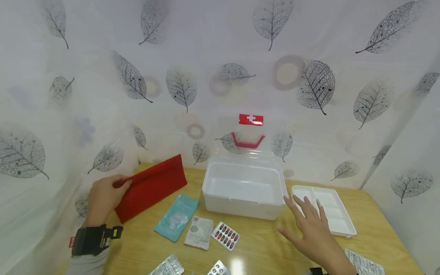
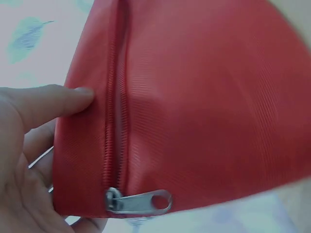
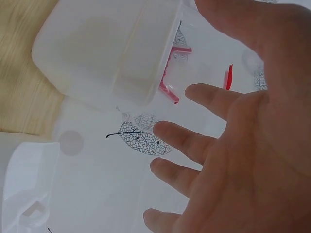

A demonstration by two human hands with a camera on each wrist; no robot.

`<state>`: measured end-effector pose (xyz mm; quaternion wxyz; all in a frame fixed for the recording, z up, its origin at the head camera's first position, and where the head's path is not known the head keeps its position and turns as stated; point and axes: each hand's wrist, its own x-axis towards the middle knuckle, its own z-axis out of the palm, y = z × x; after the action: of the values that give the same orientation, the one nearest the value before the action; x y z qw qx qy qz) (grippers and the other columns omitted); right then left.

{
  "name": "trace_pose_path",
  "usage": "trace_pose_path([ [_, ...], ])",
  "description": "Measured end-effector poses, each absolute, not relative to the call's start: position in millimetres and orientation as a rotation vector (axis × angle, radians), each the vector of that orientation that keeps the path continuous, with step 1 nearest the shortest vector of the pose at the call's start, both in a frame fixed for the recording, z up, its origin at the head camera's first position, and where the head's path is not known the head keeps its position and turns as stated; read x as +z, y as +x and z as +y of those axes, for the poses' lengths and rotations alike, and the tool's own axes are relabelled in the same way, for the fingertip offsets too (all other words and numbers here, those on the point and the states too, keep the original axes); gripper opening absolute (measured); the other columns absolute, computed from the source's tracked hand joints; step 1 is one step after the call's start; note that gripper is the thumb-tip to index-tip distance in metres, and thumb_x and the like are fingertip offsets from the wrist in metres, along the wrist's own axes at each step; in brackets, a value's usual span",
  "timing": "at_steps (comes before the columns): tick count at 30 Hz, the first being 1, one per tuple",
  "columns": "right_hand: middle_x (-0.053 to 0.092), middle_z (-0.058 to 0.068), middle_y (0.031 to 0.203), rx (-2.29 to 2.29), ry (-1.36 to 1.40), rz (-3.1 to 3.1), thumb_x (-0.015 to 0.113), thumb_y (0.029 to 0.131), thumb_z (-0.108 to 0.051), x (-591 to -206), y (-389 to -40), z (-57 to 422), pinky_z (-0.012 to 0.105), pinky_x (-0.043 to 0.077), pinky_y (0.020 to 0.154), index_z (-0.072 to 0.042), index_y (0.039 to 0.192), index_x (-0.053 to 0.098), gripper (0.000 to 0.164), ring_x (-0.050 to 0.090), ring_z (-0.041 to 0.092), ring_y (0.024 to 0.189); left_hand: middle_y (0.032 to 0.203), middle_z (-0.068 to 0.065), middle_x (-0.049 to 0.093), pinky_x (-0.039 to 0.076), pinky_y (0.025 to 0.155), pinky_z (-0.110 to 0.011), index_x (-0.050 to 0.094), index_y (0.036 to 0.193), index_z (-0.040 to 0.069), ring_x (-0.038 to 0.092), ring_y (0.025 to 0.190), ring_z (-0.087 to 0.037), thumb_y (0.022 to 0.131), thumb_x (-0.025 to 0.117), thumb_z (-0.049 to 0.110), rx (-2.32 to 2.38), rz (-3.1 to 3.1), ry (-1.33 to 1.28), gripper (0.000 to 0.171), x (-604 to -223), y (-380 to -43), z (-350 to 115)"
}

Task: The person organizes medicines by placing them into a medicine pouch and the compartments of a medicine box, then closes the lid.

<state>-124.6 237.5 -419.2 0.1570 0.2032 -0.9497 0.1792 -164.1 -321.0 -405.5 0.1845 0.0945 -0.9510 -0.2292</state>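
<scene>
The red zip pouch (image 1: 156, 191) is at the left side of the bench (image 1: 264, 244), left hand (image 1: 106, 194) pinching its near-left end, long axis slanting away toward back right. Right hand's (image 1: 311, 235) well apart, past the white box (image 1: 240, 208), fingers spread, holding nothing, so left's way nearer.

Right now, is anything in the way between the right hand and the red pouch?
Yes: the white box stands between them, with the right hand by its right side and the red pouch, held by the left hand, off to its left. The blue packet lies flat near the red pouch.
</scene>
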Motion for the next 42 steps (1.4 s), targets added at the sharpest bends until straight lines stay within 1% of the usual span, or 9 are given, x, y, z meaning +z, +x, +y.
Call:
trace_pose_path([
  [5,0.041,0.019,0.156,0.542,0.575,-2.742,0.073,0.091,-0.047,-410.4,-121.0,228.7,0.062,-0.007,0.122,-0.021,0.157,0.038,0.079,0.026,0.051,0.145,0.093,-0.018,0.074,0.048,0.054,-0.034,0.078,0.103,0.01,0.065,0.074,-0.028,0.092,0.073,0.024,-0.612,-2.754,0.266,0.019,-386.8,-145.2,-301.6],
  [9,0.04,0.02,0.156,0.573,0.585,-2.731,0.073,0.092,-0.045,-403.5,-120.9,221.4,0.066,-0.005,0.121,-0.022,0.158,0.037,0.079,0.025,0.05,0.146,0.095,-0.012,0.073,0.041,0.054,-0.031,0.071,0.099,0.014,0.06,0.072,-0.022,0.091,0.071,0.023,-0.611,-2.888,0.211,0.012,-377.8,-140.4,-293.0],
  [11,0.04,0.02,0.157,0.581,0.595,-2.722,0.073,0.091,-0.043,-400.9,-122.1,217.7,0.07,-0.002,0.119,-0.021,0.157,0.038,0.079,0.026,0.05,0.146,0.102,-0.013,0.073,0.041,0.054,-0.031,0.069,0.107,0.013,0.058,0.073,-0.021,0.092,0.068,0.02,-0.637,-2.928,0.125,0.016,-377.3,-140.5,-292.1],
  [14,0.038,0.02,0.158,0.603,0.602,-2.719,0.074,0.091,-0.04,-397.8,-124.4,212.3,0.071,0.001,0.118,-0.02,0.157,0.039,0.077,0.025,0.051,0.147,0.118,-0.018,0.069,0.047,0.062,-0.033,0.065,0.127,0.012,0.061,0.083,-0.023,0.094,0.063,0.015,-0.684,-2.987,0.0,0.033,-378.6,-143.6,-291.0],
  [17,0.038,0.02,0.158,0.63,0.612,-2.726,0.072,0.093,-0.039,-394.9,-126.6,206.2,0.072,0.004,0.118,-0.018,0.156,0.041,0.073,0.026,0.051,0.147,0.12,-0.018,0.067,0.051,0.065,-0.037,0.065,0.135,0.011,0.062,0.088,-0.025,0.097,0.061,0.014,-0.723,-3.002,-0.091,0.038,-381.2,-146.1,-289.0],
  [21,0.04,0.019,0.157,0.659,0.636,-2.73,0.07,0.095,-0.039,-394.1,-129.0,197.2,0.073,0.009,0.116,-0.017,0.155,0.043,0.07,0.026,0.052,0.146,0.106,-0.012,0.069,0.049,0.064,-0.037,0.073,0.123,0.01,0.061,0.083,-0.024,0.098,0.062,0.017,-0.69,-2.923,-0.121,0.028,-382.7,-146.2,-283.0],
  [26,0.04,0.019,0.157,0.683,0.647,-2.774,0.071,0.094,-0.039,-395.3,-128.0,190.6,0.075,0.012,0.115,-0.018,0.155,0.042,0.071,0.023,0.053,0.147,0.099,-0.011,0.069,0.051,0.067,-0.042,0.073,0.116,0.007,0.062,0.081,-0.025,0.097,0.062,0.014,-0.65,-2.815,-0.091,0.024,-381.1,-144.9,-277.1],
  [33,0.039,0.018,0.158,0.67,0.63,-2.784,0.072,0.094,-0.038,-395.9,-125.6,189.9,0.073,0.011,0.117,-0.019,0.155,0.042,0.071,0.023,0.053,0.148,0.079,-0.004,0.066,0.041,0.053,-0.031,0.073,0.111,0.004,0.051,0.061,-0.016,0.096,0.06,0.01,-0.686,-2.73,-0.068,0.021,-372.4,-144.0,-271.9],
  [42,0.04,0.018,0.157,0.683,0.663,-2.793,0.071,0.095,-0.036,-398.0,-122.9,185.9,0.07,0.009,0.119,-0.017,0.154,0.043,0.068,0.025,0.052,0.147,0.065,0.0,0.053,0.036,0.049,-0.028,0.074,0.107,0.007,0.045,0.058,-0.017,0.098,0.058,0.015,-0.735,-2.713,0.005,0.019,-353.4,-125.1,-261.2],
])
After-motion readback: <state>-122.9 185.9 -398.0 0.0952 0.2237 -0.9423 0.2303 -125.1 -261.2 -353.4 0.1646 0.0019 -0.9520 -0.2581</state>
